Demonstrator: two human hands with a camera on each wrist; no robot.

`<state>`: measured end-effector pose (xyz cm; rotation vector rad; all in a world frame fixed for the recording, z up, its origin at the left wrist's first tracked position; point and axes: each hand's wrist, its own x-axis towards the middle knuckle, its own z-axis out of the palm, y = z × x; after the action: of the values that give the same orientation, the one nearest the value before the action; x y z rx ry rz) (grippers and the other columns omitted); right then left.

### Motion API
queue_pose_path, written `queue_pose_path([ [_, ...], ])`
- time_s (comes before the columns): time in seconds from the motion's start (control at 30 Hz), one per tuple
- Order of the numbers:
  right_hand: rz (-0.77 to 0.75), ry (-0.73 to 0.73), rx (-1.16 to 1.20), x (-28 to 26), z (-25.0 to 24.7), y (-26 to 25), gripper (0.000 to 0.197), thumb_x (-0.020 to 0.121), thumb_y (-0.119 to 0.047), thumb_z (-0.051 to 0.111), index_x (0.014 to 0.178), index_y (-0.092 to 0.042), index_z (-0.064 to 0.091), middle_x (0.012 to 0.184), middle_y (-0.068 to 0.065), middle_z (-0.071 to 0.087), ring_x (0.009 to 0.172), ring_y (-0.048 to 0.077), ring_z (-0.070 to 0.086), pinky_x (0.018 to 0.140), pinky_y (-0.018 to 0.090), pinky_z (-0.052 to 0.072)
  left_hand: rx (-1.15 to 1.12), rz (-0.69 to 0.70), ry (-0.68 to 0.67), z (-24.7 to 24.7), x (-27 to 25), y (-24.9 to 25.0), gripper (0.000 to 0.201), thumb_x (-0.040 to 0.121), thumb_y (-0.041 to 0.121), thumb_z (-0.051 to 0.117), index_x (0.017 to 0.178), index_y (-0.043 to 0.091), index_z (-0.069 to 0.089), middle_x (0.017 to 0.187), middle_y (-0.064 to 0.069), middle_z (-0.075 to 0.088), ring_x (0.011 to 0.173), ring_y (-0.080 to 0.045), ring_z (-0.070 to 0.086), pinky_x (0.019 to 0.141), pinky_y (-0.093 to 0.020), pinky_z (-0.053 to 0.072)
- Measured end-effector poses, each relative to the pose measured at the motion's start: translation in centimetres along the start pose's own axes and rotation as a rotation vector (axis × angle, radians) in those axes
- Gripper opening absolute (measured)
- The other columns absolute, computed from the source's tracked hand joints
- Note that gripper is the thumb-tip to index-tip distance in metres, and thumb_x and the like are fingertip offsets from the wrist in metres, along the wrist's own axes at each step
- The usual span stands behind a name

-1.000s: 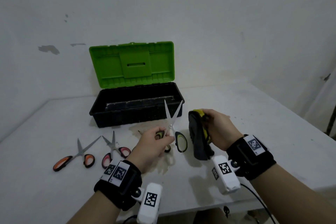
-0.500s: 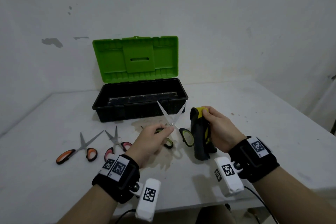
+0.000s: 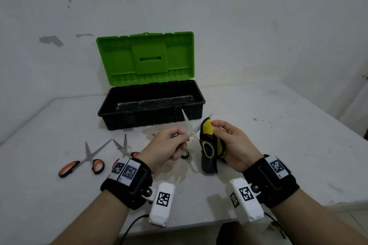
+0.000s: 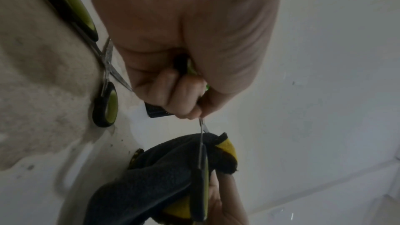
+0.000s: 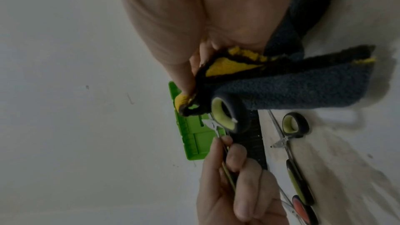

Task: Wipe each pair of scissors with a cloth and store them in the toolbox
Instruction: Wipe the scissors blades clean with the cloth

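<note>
My left hand (image 3: 177, 139) grips one handle of the green-handled scissors (image 3: 192, 133), holding them above the table with the blades spread wide and pointing at the toolbox. My right hand (image 3: 225, 135) holds a bunched dark grey and yellow cloth (image 3: 208, 163). The scissors' free handle loop (image 5: 223, 114) lies against the cloth, and one blade runs behind its top edge. The black toolbox (image 3: 151, 119) stands just behind with its green lid (image 3: 147, 57) up. The wrist views show the same grip (image 4: 186, 102) and the cloth (image 4: 151, 177).
Lying on the stained table are a second green-handled pair (image 4: 106, 103) below my left hand, a pink-handled pair (image 3: 124, 148) and an orange-handled pair (image 3: 87, 157) further left. The table's front edge (image 3: 199, 223) is near my wrists; a wall stands behind the toolbox.
My right hand has brought the cloth left onto the scissors' free handle and blade. The blades now spread wider. The left hand keeps its grip.
</note>
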<state>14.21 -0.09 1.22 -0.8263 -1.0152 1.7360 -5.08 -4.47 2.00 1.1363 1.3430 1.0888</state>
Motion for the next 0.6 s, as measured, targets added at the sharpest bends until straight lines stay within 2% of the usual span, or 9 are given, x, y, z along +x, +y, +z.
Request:
queue_pose_path([
  [0.07, 0.005, 0.008, 0.03, 0.1, 0.0, 0.0, 0.019, 0.091, -0.006, 0.064, 0.109, -0.008, 0.061, 0.082, 0.012, 0.069, 0.063, 0.02, 0.067, 0.054, 0.029, 0.055, -0.044, 0.031, 0.019, 0.0, 0.0, 0.1, 0.008, 0.095, 0.011, 0.065, 0.095, 0.004, 0.068, 0.068, -0.001, 0.058, 0.045, -0.011, 0.053, 0.045, -0.02, 0.045],
  [0.13, -0.005, 0.004, 0.057, 0.2, -0.1, 0.1, 0.021, 0.09, -0.006, 0.064, 0.11, -0.008, 0.06, 0.084, 0.012, 0.069, 0.066, 0.021, 0.067, 0.059, 0.031, 0.056, -0.131, 0.048, 0.055, 0.0, 0.1, 0.2, 0.016, 0.089, 0.009, 0.072, 0.103, 0.004, 0.069, 0.073, -0.003, 0.065, 0.055, -0.013, 0.064, 0.054, -0.021, 0.054],
  [0.23, -0.026, 0.014, 0.087, 0.1, -0.1, 0.3, 0.019, 0.09, -0.002, 0.063, 0.106, -0.011, 0.059, 0.088, 0.012, 0.068, 0.068, 0.021, 0.066, 0.064, 0.033, 0.057, -0.3, 0.054, 0.127, 0.1, 0.2, 0.3, 0.022, 0.084, 0.008, 0.075, 0.105, 0.004, 0.068, 0.083, -0.01, 0.071, 0.066, -0.013, 0.068, 0.061, -0.02, 0.056],
  [0.33, -0.049, 0.062, 0.115, 0.1, 0.5, 0.6, 0.027, 0.09, 0.0, 0.062, 0.115, -0.01, 0.057, 0.09, 0.012, 0.069, 0.071, 0.022, 0.067, 0.064, 0.032, 0.057, -0.453, 0.039, 0.132, 0.6, 0.2, 0.4, 0.02, 0.09, 0.011, 0.069, 0.106, 0.0, 0.068, 0.084, -0.009, 0.071, 0.076, -0.02, 0.074, 0.067, -0.024, 0.06],
  [0.43, -0.096, 0.074, 0.154, 0.0, 0.9, 0.8, 0.034, 0.088, -0.001, 0.063, 0.121, -0.008, 0.059, 0.096, 0.013, 0.07, 0.086, 0.026, 0.068, 0.081, 0.04, 0.057, -0.508, 0.034, 0.132, 1.2, 0.2, 0.5, 0.018, 0.095, 0.01, 0.064, 0.109, 0.0, 0.063, 0.086, -0.01, 0.068, 0.083, -0.029, 0.076, 0.07, -0.031, 0.062],
  [0.5, -0.109, 0.067, 0.127, -0.3, 1.2, 0.8, 0.033, 0.088, -0.001, 0.063, 0.119, -0.011, 0.062, 0.093, 0.011, 0.069, 0.089, 0.025, 0.067, 0.087, 0.04, 0.055, -0.496, 0.032, 0.14, 1.4, 0.2, 0.5, 0.014, 0.094, 0.007, 0.065, 0.106, 0.001, 0.061, 0.086, -0.011, 0.07, 0.081, -0.029, 0.076, 0.07, -0.032, 0.062],
  [0.53, -0.107, 0.068, 0.108, -0.4, 1.2, 0.8, 0.03, 0.088, 0.0, 0.064, 0.116, -0.012, 0.064, 0.092, 0.01, 0.069, 0.088, 0.024, 0.067, 0.086, 0.038, 0.056, -0.497, 0.03, 0.146, 1.5, 0.3, 0.5, 0.014, 0.092, 0.006, 0.067, 0.105, 0.003, 0.06, 0.084, -0.011, 0.071, 0.08, -0.028, 0.076, 0.069, -0.032, 0.062],
  [0.6, -0.103, 0.075, 0.068, -0.5, 1.4, 0.9, 0.025, 0.087, 0.0, 0.066, 0.11, -0.01, 0.066, 0.092, 0.01, 0.071, 0.082, 0.02, 0.07, 0.075, 0.032, 0.058, -0.501, 0.029, 0.165, 1.6, 0.5, 0.4, 0.016, 0.089, 0.007, 0.071, 0.1, 0.006, 0.06, 0.08, -0.007, 0.074, 0.08, -0.026, 0.076, 0.069, -0.03, 0.061],
])
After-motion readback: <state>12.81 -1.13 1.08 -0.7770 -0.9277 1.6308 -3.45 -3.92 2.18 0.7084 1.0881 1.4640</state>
